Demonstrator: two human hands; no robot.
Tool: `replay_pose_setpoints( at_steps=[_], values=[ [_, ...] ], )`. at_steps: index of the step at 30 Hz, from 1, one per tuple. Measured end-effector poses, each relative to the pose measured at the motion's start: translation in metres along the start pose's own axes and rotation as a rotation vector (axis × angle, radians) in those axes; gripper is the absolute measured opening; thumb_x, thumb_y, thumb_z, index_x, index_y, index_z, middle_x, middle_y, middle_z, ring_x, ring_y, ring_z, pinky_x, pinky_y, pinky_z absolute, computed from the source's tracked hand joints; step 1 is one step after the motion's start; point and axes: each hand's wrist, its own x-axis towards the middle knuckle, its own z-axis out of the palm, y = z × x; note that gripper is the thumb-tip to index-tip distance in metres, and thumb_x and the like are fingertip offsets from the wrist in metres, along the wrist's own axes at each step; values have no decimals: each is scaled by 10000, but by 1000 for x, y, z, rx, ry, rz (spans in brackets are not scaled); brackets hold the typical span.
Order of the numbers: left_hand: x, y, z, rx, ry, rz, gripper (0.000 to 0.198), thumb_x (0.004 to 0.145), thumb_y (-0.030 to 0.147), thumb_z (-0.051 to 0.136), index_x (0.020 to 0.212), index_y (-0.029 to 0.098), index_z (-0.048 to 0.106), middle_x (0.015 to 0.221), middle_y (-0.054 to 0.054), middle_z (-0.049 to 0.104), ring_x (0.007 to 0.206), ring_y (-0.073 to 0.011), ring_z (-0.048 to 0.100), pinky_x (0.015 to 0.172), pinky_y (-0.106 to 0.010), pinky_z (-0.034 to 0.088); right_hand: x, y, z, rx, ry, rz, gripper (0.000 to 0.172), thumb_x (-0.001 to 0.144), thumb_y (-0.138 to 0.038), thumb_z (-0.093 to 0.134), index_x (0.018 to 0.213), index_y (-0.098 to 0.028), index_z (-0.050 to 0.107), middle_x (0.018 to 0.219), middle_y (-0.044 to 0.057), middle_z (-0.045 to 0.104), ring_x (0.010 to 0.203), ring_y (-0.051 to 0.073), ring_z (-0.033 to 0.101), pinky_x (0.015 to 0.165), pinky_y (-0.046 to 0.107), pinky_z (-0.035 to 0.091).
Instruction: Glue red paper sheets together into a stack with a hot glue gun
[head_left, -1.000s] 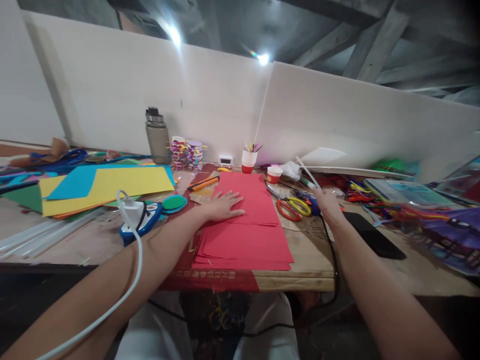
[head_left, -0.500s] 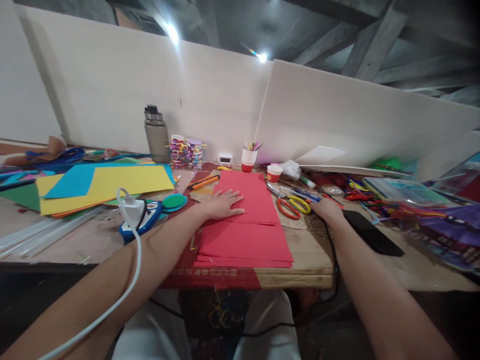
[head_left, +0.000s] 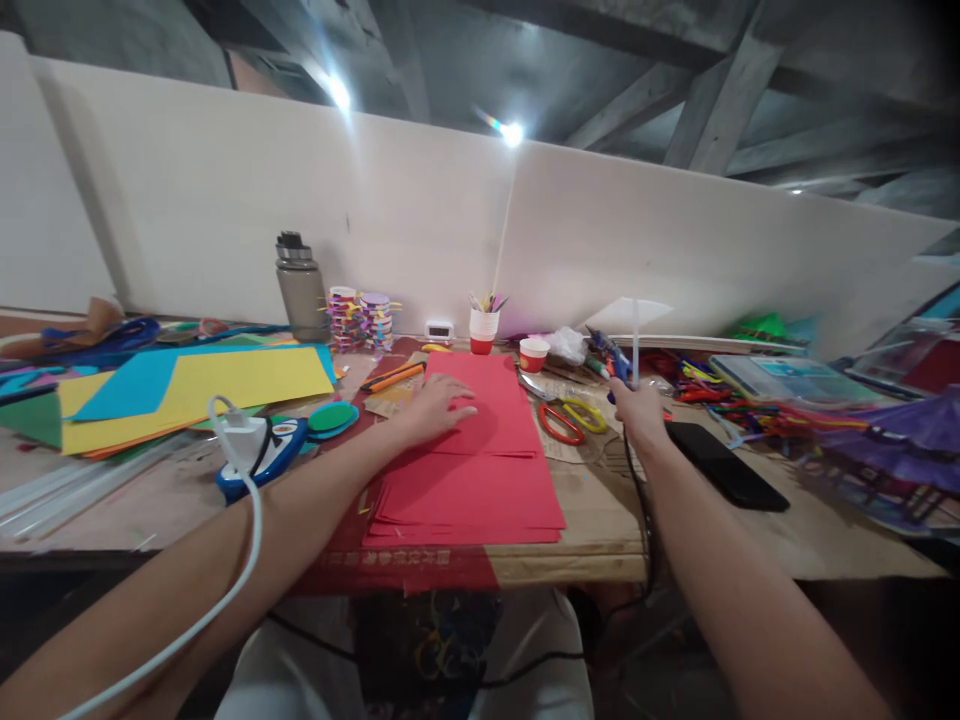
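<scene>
My left hand (head_left: 439, 408) lies flat with fingers spread on the top sheet of a stack of red paper (head_left: 480, 470) in the middle of the wooden table (head_left: 600, 520). Just right of the stack, my right hand (head_left: 637, 412) is closed around a blue hot-glue gun (head_left: 613, 358), raised a little above the table. A clear glue stick (head_left: 635, 335) points straight up from it. A black cord runs from the hand down over the table's front edge.
Scissors with red and yellow handles (head_left: 564, 420) lie between the red stack and my right hand. A black phone (head_left: 724, 465) sits to the right. Yellow and blue sheets (head_left: 202, 385), a white charger with cable (head_left: 240, 440), a grey bottle (head_left: 296, 285) and small cups (head_left: 482, 330) stand left and behind.
My right hand dipped to the table by the scissors, then came up again with the glue gun, its stick now upright. My left hand stayed flat on the red paper.
</scene>
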Motion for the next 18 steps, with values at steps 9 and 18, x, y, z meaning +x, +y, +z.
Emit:
replay_pose_setpoints(
  at_steps=[9, 18],
  values=[
    [24, 78, 8, -950, -122, -364, 356, 782, 478, 615, 789, 128, 679, 825, -106, 703, 710, -181, 636, 605, -267, 454, -59, -53, 31, 305, -34, -192, 288, 726, -481, 541, 679, -197, 546, 600, 18, 577, 564, 175, 517, 543, 274, 359],
    [32, 100, 52, -1541, 286, -669, 287, 708, 367, 723, 604, 153, 564, 491, 33, 524, 453, -90, 461, 479, -210, 348, -117, -84, 51, 419, -138, -382, 179, 763, -334, 507, 892, -218, 461, 807, 44, 585, 743, 208, 545, 678, 326, 413]
  ],
)
